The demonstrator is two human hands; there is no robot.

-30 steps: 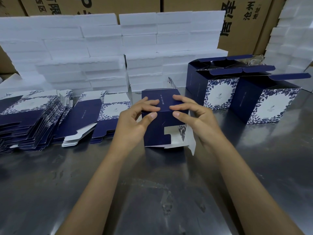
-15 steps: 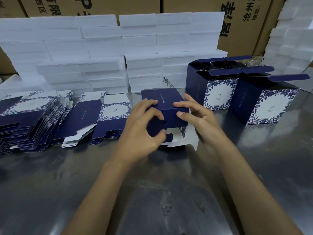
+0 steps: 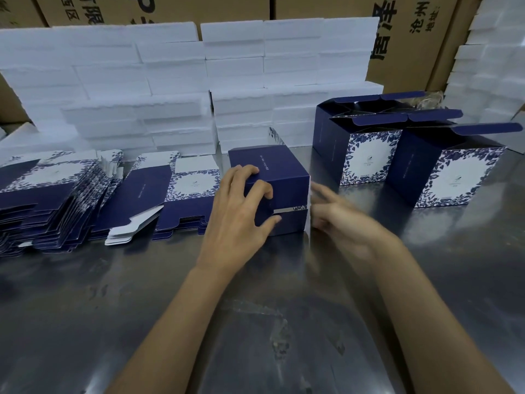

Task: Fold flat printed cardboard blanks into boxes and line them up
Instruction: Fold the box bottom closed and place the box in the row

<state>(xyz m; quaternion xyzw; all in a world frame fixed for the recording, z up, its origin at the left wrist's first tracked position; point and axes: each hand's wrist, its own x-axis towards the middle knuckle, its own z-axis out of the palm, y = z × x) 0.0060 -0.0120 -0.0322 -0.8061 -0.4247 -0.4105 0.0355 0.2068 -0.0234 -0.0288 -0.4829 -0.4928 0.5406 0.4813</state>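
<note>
navy box (image 3: 272, 177) lies on its side mid-table on the steel table (image 3: 255, 322), beside the flat blanks (image 3: 51, 200). left hand (image 3: 238, 220) presses curled fingers on its near flaps, likely seating them; right hand (image 3: 338, 220), blurred, fingers extended, touches the right edge to brace it.

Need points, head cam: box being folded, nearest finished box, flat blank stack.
box being folded (image 3: 279, 169), head view, on its dark blue top panel.
nearest finished box (image 3: 457, 172), head view, on its white front panel.
flat blank stack (image 3: 45, 200), head view, on the top blank's blue area.
</note>
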